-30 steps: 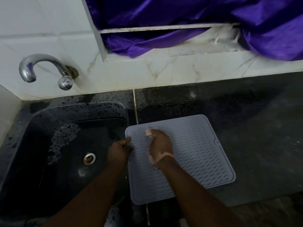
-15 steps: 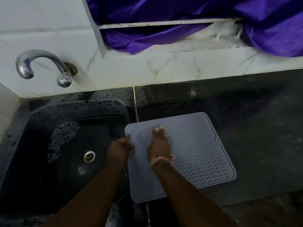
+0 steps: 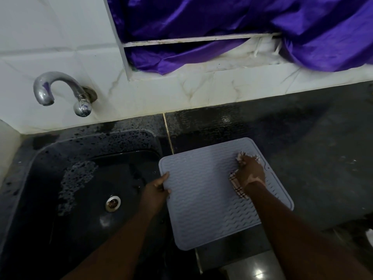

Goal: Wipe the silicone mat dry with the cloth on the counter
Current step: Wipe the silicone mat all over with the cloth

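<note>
A grey ribbed silicone mat [image 3: 205,201] lies flat on the dark counter, its left edge reaching over the sink's rim. My left hand [image 3: 156,189] pinches the mat's left edge, thumb on top. My right hand [image 3: 250,172] presses a small checked cloth [image 3: 238,188] onto the mat near its far right corner. Most of the cloth is hidden under the hand; a frayed bit shows beyond the fingers.
A black sink [image 3: 66,190] with a steel drain [image 3: 113,202] and wet patches sits left of the mat. A chrome tap [image 3: 60,89] juts from the white tiled wall. Purple fabric [image 3: 242,29] hangs at the back. Dark counter [image 3: 314,158] stretches to the right.
My right hand has slid the cloth from the mat's far left area across to its far right corner. My left hand stays on the left edge.
</note>
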